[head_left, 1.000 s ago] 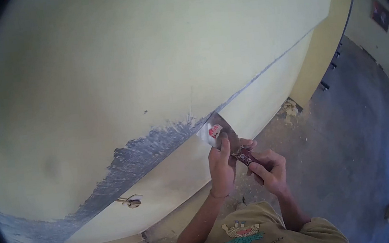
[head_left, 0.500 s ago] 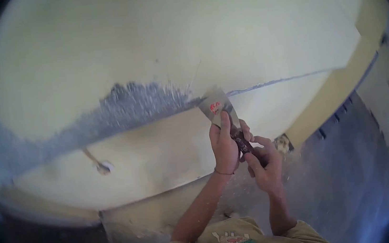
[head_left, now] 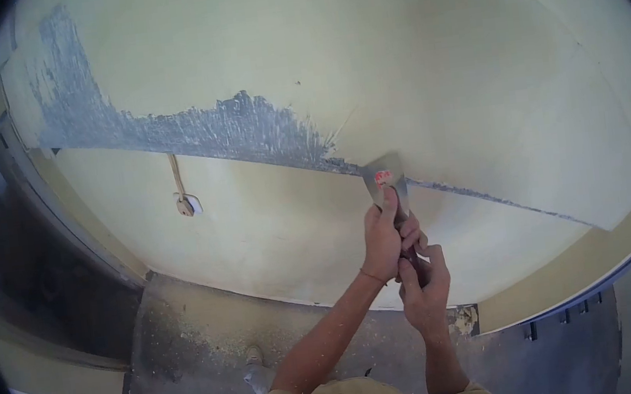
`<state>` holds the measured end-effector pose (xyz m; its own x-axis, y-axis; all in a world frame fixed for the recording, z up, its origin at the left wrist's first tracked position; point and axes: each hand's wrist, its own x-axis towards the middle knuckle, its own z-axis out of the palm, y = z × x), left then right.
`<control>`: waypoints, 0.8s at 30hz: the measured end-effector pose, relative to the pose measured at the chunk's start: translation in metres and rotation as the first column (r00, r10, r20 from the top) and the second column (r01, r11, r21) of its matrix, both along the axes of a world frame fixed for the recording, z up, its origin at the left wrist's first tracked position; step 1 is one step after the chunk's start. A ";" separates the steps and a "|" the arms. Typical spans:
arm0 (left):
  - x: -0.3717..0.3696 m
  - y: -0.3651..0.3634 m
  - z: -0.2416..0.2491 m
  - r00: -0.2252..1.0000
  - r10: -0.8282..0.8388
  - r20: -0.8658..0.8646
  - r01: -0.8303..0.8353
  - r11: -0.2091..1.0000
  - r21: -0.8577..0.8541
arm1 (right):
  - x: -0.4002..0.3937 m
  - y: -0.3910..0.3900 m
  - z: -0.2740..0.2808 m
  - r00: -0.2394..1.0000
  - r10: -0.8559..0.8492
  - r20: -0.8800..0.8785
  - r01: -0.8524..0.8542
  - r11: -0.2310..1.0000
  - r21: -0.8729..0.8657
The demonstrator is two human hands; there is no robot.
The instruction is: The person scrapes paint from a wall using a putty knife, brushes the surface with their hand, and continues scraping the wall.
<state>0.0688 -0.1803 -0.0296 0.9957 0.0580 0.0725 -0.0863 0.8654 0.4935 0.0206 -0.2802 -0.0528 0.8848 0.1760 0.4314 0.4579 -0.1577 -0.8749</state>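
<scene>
A wide metal scraper [head_left: 385, 172] with red marks on its blade lies against the wall along the lower edge of the pale coating. My left hand [head_left: 384, 237] is closed round the scraper where blade and handle meet, with the thumb on the blade. Lower down, my right hand [head_left: 425, 287] grips the dark handle, which the fingers mostly hide. Left of the blade, a grey scraped patch [head_left: 207, 135] with ragged upper edges spreads over the wall.
A socket with a cable [head_left: 187, 204] is on the lower wall. At the left is a dark doorway [head_left: 41, 251]. Pale flakes dot the floor [head_left: 189, 320] beside a shoe [head_left: 256, 373]. Dark brackets [head_left: 531, 330] stand at the lower right.
The head view has turned, bringing the doorway and more floor into sight. The scraper's blade now points more upright in the view; both hands still hold it.
</scene>
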 end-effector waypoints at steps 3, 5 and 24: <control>0.005 -0.006 0.008 0.999 0.022 -0.026 -0.024 0.997 -0.070 | -0.003 0.005 0.022 0.996 -0.073 -0.046 0.076 0.995 0.066; 0.010 -0.012 0.016 0.998 0.042 -0.054 -0.048 0.993 -0.111 | -0.007 -0.003 0.044 0.979 -0.167 -0.117 0.156 0.983 -0.096; 0.001 0.009 0.003 0.999 0.029 -0.034 -0.030 0.999 -0.034 | -0.007 0.015 0.005 0.988 -0.155 -0.024 0.155 0.988 -0.016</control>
<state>0.0701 -0.1713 -0.0266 0.9953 0.0896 0.0363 -0.0962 0.8793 0.4664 0.0133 -0.2649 -0.0473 0.9125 0.0416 0.4070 0.4047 -0.2377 -0.8830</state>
